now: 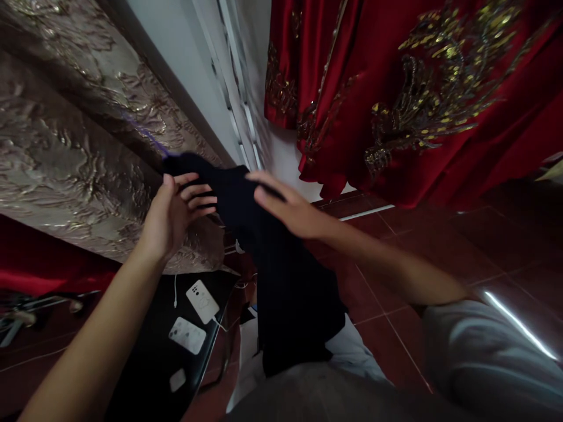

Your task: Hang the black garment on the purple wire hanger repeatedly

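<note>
A black cloth garment [290,293] stretches from my lap up to the middle of the view. Its upper end narrows beside a purple cord [149,136]. My left hand [176,214] is at the garment's upper left edge, palm turned inward and fingers apart; whether it touches the cloth is hard to tell. On the garment's right edge, my right hand [288,205] has its thumb and fingers around a fold of the cloth. That hand is slightly blurred, and its lower fingers are hidden.
At lower left is a black tabletop [141,351] with a white phone [203,301] on a cable, a patterned phone or case [187,335] and a small white square [177,380]. Embossed beige fabric [88,135] hangs left; red sequined fabric [343,88] hangs right. Reddish floor tiles [382,346] lie below.
</note>
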`<state>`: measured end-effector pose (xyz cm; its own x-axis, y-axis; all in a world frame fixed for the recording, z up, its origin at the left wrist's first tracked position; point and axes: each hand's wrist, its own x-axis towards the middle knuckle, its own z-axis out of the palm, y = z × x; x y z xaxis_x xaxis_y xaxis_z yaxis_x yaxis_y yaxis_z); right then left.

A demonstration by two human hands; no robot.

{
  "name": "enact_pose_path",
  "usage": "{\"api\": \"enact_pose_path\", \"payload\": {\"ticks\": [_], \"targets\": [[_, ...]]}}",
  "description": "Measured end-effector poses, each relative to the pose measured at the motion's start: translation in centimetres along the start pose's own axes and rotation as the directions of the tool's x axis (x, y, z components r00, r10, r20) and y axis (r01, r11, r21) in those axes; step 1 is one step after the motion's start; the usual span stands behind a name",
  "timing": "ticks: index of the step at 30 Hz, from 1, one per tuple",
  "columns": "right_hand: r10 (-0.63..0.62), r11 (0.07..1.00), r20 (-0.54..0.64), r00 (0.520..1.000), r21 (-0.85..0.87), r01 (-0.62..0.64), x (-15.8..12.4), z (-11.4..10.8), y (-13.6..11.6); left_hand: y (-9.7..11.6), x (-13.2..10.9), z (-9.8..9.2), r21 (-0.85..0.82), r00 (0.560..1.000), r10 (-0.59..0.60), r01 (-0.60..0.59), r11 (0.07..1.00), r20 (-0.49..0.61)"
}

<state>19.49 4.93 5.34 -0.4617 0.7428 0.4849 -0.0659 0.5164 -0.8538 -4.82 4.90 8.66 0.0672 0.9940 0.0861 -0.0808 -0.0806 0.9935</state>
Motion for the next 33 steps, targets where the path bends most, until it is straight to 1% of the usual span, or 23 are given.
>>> {"api": "enact_pose_path", "payload": {"ticks": [1,2,4,6,7,8,9,11,12,13,14,15,18,19,21,22,23,25,27,28,29,30,33], "targets": [[-0.016,0.996,0.146,0.989,-0.081,0.028,-1.5,1.0,-0.1,0.1,-0.3,0.1,-0.016,0.999,-0.043,0.042,0.999,-0.023],[-0.023,0.988,0.283,0.959,-0.14,0.065,-2.8,1.9,-0.2,0.1,-0.7,0.2,-0.006,0.995,-0.084,0.084,0.996,-0.047],[-0.022,0.968,0.5,0.866,-0.205,0.143,-4.6,3.1,-0.5,0.2,-1.8,0.2,0.083,0.988,-0.134,0.14,0.987,-0.076],[-0.039,0.959,0.594,0.803,-0.204,0.197,-5.2,3.2,-0.5,0.3,-3.3,-0.2,0.254,0.991,-0.127,0.131,0.958,-0.035],[-0.064,0.959,0.597,0.8,-0.186,0.215,-5.1,2.8,-0.5,0.5,-4.1,-0.6,0.362,0.994,-0.11,0.095,0.927,0.021],[-0.095,0.958,0.563,0.821,-0.172,0.229,-4.7,2.2,-0.3,0.8,-5.1,-1.2,0.478,0.992,-0.093,0.039,0.878,0.091],[-0.125,0.955,0.492,0.862,-0.176,0.239,-4.2,1.4,-0.1,1.1,-6.0,-1.9,0.588,0.984,-0.081,-0.029,0.809,0.161],[-0.158,0.94,0.261,0.952,-0.257,0.226,-3.2,-0.5,0.6,1.8,-7.6,-3.3,0.732,0.957,-0.075,-0.164,0.662,0.282],[-0.155,0.932,0.143,0.977,-0.307,0.193,-2.8,-1.5,1.1,2.2,-8.1,-3.9,0.756,0.943,-0.063,-0.221,0.616,0.327],[-0.135,0.928,0.06,0.989,-0.341,0.148,-2.4,-2.3,1.5,2.5,-8.4,-4.4,0.759,0.934,-0.03,-0.269,0.593,0.355],[-0.097,0.932,0.019,0.995,-0.35,0.097,-2.3,-3.1,1.8,2.8,-8.5,-4.8,0.751,0.932,0.014,-0.3,0.588,0.361],[-0.037,0.942,0.028,0.999,-0.334,0.044,-2.2,-3.7,2.1,2.9,-8.3,-5.0,0.74,0.935,0.062,-0.316,0.594,0.349],[0.196,0.965,0.119,0.973,-0.199,-0.17,-2.7,-5.1,2.1,2.8,-6.5,-4.8,0.694,0.959,0.173,-0.283,0.662,0.225],[0.261,0.96,0.098,0.96,-0.126,-0.248,-3.0,-5.6,1.9,2.7,-5.7,-4.5,0.664,0.96,0.21,-0.278,0.694,0.183],[0.343,0.939,-0.046,0.938,0.043,-0.341,-3.5,-6.8,1.4,2.2,-4.3,-3.8,0.602,0.945,0.306,-0.311,0.735,0.116],[0.354,0.933,-0.146,0.924,0.119,-0.338,-3.7,-7.6,1.2,1.9,-3.7,-3.3,0.589,0.922,0.376,-0.354,0.726,0.09],[0.347,0.934,-0.242,0.906,0.173,-0.312,-3.7,-8.5,1.1,1.6,-3.4,-2.9,0.602,0.884,0.461,-0.407,0.687,0.072],[0.29,0.953,-0.416,0.862,0.204,-0.223,-3.6,-10.5,0.9,0.9,-3.1,-2.3,0.683,0.775,0.627,-0.501,0.531,0.08],[0.207,0.975,-0.554,0.807,0.183,-0.125,-2.9,-12.5,0.8,0.0,-3.1,-1.8,0.76,0.66,0.734,-0.556,0.337,0.158],[0.169,0.982,-0.604,0.778,0.17,-0.082,-2.3,-13.3,0.7,-0.5,-3.1,-1.6,0.776,0.638,0.741,-0.57,0.27,0.211],[0.141,0.986,-0.638,0.757,0.161,-0.048,-1.6,-13.9,0.7,-1.0,-3.1,-1.4,0.776,0.645,0.717,-0.583,0.241,0.263],[0.131,0.986,-0.645,0.753,0.161,-0.033,-0.8,-14.2,0.6,-1.5,-3.0,-1.2,0.765,0.671,0.673,-0.597,0.241,0.312],[0.146,0.984,-0.569,0.809,0.171,-0.057,1.3,-13.9,0.1,-2.6,-2.5,-0.3,0.758,0.76,0.493,-0.595,0.268,0.423]]}}
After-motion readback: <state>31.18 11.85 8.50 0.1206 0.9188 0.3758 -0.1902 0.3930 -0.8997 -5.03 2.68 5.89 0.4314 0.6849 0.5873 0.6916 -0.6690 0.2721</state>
